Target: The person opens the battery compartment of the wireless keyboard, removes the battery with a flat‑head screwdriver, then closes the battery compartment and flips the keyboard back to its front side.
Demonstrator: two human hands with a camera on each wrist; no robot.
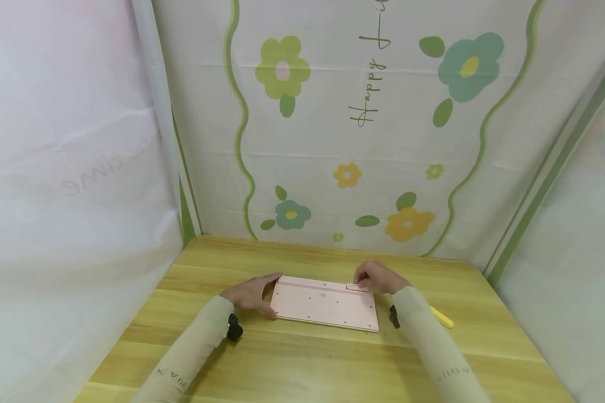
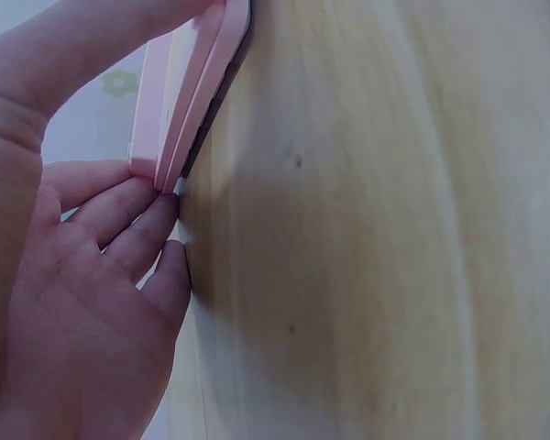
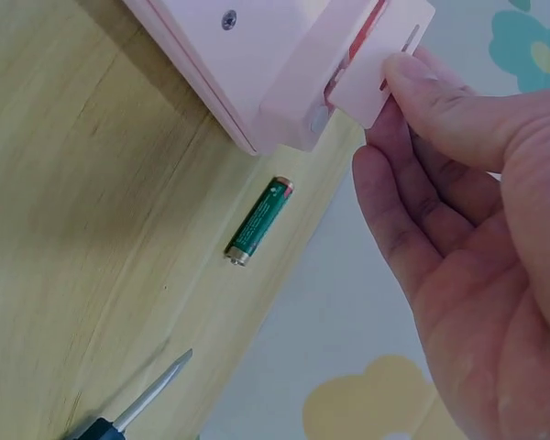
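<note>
A pink keyboard (image 1: 327, 307) lies underside up on the table, small screws dotted over its back. My left hand (image 1: 249, 294) holds its left end, with the thumb at the near corner and fingers at the far one. In the left wrist view, the fingers (image 2: 147, 220) touch the keyboard's edge (image 2: 170, 137). Between thumb and fingers, my right hand (image 3: 458, 174) pinches a small pink battery cover (image 3: 376, 69). The cover stands tilted at the battery slot along the raised far edge; a red strip shows inside. A green battery (image 3: 259, 220) lies on the table beside the keyboard.
A screwdriver (image 3: 156, 390) with a metal shaft and dark collar lies on the right. In the head view, a yellow handle (image 1: 442, 317) shows beside the right sleeve. The wooden table (image 1: 302, 364) meets a flower-printed curtain (image 1: 322, 140) at the back.
</note>
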